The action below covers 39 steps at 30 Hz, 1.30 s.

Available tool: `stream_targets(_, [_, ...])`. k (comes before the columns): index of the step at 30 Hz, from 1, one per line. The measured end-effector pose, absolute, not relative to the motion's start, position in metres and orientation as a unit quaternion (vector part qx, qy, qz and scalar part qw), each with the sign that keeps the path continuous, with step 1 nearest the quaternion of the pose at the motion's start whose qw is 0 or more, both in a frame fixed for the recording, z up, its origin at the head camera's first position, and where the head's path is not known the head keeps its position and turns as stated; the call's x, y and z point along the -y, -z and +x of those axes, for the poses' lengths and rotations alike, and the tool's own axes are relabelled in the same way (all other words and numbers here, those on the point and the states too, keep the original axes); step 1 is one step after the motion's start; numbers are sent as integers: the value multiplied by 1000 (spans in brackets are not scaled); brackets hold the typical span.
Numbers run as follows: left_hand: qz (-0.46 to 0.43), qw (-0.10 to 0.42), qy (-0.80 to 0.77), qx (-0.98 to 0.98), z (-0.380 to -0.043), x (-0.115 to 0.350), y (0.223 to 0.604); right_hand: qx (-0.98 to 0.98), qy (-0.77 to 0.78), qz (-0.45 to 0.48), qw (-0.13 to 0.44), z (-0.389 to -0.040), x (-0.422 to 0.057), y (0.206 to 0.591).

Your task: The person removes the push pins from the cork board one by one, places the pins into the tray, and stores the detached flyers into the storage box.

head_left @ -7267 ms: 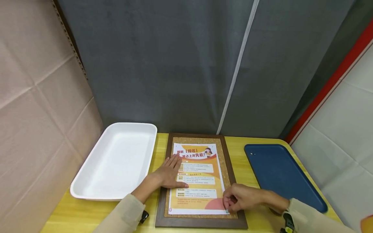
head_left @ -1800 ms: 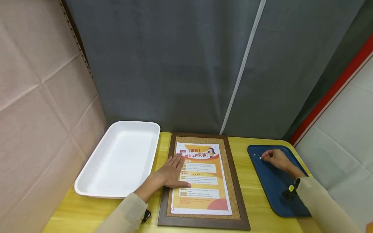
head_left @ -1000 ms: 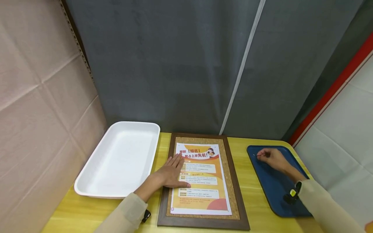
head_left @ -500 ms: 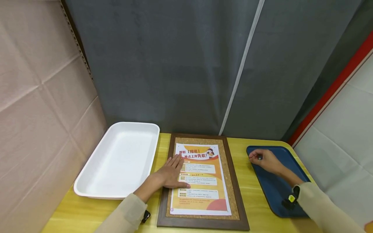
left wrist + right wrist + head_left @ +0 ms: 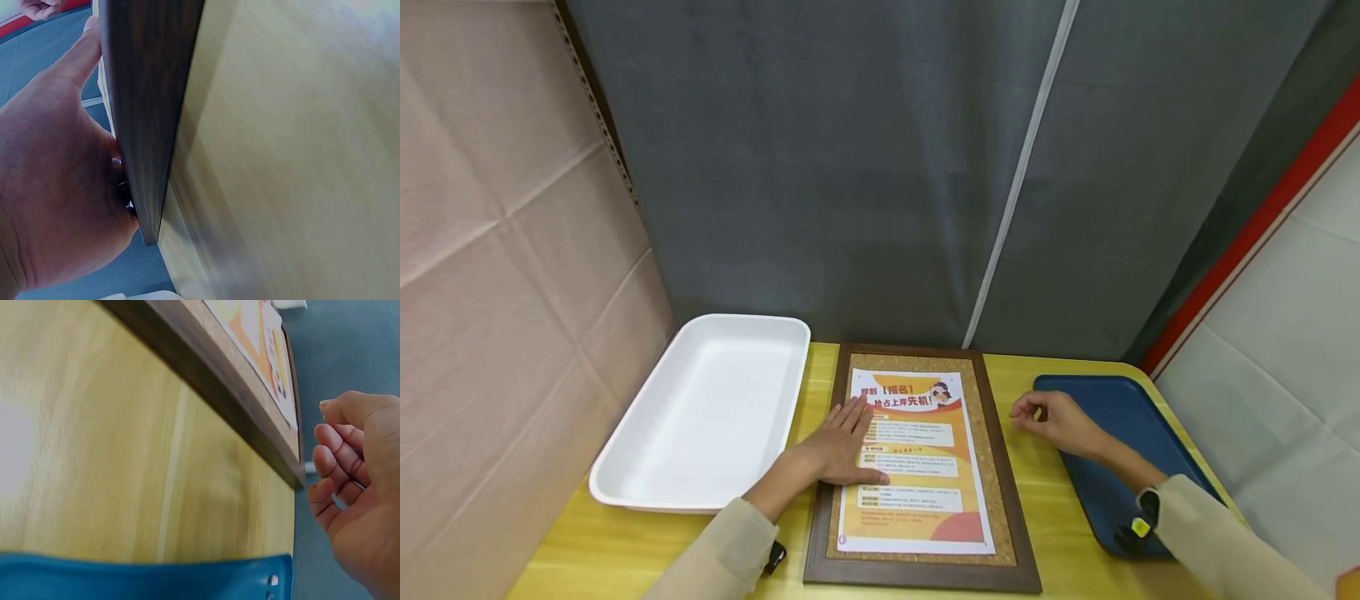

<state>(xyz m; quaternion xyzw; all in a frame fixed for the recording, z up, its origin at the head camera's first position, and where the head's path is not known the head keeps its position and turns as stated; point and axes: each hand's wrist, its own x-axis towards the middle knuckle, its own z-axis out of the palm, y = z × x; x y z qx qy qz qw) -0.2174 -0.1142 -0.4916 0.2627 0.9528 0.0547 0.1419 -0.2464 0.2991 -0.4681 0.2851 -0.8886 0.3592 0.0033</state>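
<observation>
A printed orange-and-white poster [image 5: 917,500] lies on a cork board with a dark wooden frame [image 5: 925,575]. My left hand [image 5: 842,446] rests flat across the poster's left side, fingers spread and straight; in the left wrist view it lies over the frame's edge. My right hand [image 5: 1060,423] is in the air between the board and the blue tray [image 5: 1112,492]. Its thumb and index finger pinch together, apparently on a pushpin that is barely visible; the other fingers [image 5: 325,459] are curled. Tiny dots mark several of the poster's corners.
A white tray [image 5: 707,417] stands left of the board on the yellow wooden table [image 5: 1015,492]. Two small pale things [image 5: 273,580] lie in the blue tray's far corner. A grey curtain [image 5: 850,183] hangs behind, with pale walls on both sides.
My right hand has gone from the poster's lower right corner to the blue tray's far left corner, then leftward off the tray towards the board. My left hand has stayed in place.
</observation>
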Motion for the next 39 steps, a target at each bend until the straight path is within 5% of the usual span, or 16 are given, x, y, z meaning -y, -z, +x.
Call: stream_targets(39, [266, 137, -63, -952, -216, 115, 491, 825, -398, 384, -114, -191, -185, 475])
